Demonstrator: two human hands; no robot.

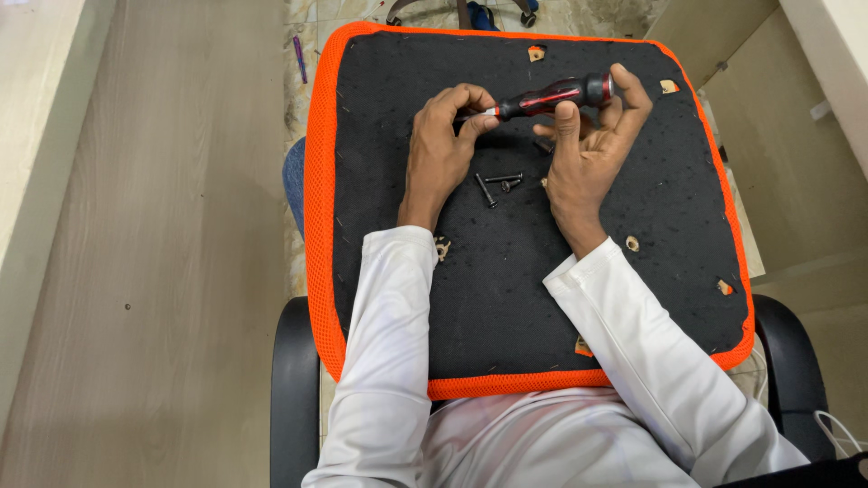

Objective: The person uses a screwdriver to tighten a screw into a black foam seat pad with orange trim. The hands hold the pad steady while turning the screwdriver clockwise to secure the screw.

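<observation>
Your right hand point(588, 154) grips the screwdriver point(551, 96) handle — your left hand point(445, 145) pinches its tip. Loose screws point(498, 184) lie between them on the seat cushion point(506, 298).

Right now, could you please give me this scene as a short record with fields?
left hand: fingertips pinch the metal shaft end of the screwdriver
right hand: grips the handle end
screwdriver: red and black handle, held about level above the seat pad
screws: dark, loose on the pad between the hands
seat pad: black underside up, orange mesh edge
sleeves: white, long
</observation>
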